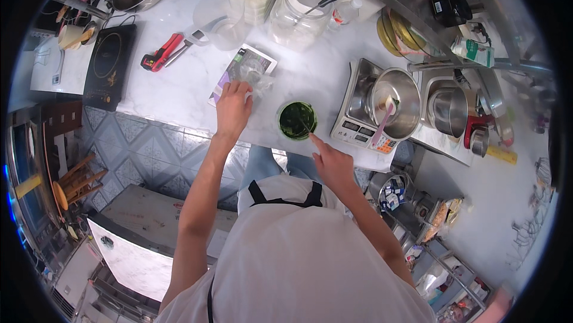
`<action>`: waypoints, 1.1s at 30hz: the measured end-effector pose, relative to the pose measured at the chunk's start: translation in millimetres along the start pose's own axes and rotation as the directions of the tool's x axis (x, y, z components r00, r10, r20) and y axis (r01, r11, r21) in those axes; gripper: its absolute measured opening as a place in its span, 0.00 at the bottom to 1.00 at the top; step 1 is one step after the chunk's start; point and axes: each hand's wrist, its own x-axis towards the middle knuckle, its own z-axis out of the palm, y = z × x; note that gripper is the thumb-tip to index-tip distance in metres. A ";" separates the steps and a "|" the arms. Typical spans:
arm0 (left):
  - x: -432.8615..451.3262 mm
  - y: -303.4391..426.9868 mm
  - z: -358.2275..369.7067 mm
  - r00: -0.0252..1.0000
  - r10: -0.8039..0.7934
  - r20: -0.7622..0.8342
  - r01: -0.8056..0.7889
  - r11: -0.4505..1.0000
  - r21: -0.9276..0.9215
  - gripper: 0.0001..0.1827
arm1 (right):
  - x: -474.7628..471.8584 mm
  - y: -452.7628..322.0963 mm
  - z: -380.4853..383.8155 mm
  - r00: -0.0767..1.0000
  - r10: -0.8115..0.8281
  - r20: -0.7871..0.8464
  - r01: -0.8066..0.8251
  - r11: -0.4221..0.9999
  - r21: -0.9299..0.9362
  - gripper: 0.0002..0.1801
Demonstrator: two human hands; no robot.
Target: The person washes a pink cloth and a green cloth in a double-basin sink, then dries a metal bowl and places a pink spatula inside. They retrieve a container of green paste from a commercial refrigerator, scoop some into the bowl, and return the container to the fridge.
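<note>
A round container of dark green paste (293, 119) stands near the counter's front edge, its rim smeared green. My right hand (335, 162) grips a thin utensil (306, 125) whose far end is sunk in the paste, so its tip is hidden. To the left, a white-framed tablet (268, 61) lies at a slant with a crumpled clear plastic bag (253, 72) on it. My left hand (234, 103) rests over the tablet's near part, fingertips beside the bag. Whether those fingers pinch the bag is unclear.
Right of the container, a digital scale (353, 110) carries a steel bowl (405, 94) with a pink-handled spatula (383, 124). Behind are a clear jug (224, 27) and a jar of white powder (297, 23). An infrared thermometer (162, 53) and induction cooker (109, 65) lie left.
</note>
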 end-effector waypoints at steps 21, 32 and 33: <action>-13.8 60.6 -95.2 0.866 -0.243 0.438 0.438 -0.057 -0.897 0.10 | 84.0 -51.6 -60.8 0.957 0.289 -0.023 -0.158 0.588 0.793 0.10; -46.2 71.2 -91.6 0.836 -0.241 0.493 0.469 -0.154 -0.870 0.08 | 109.1 -66.0 -61.1 0.978 0.192 0.086 -0.170 0.478 0.862 0.15; -49.7 71.9 -89.0 0.875 -0.261 0.409 0.416 -0.027 -0.909 0.07 | 106.5 -64.4 -66.1 0.972 0.233 0.038 -0.160 0.529 0.833 0.15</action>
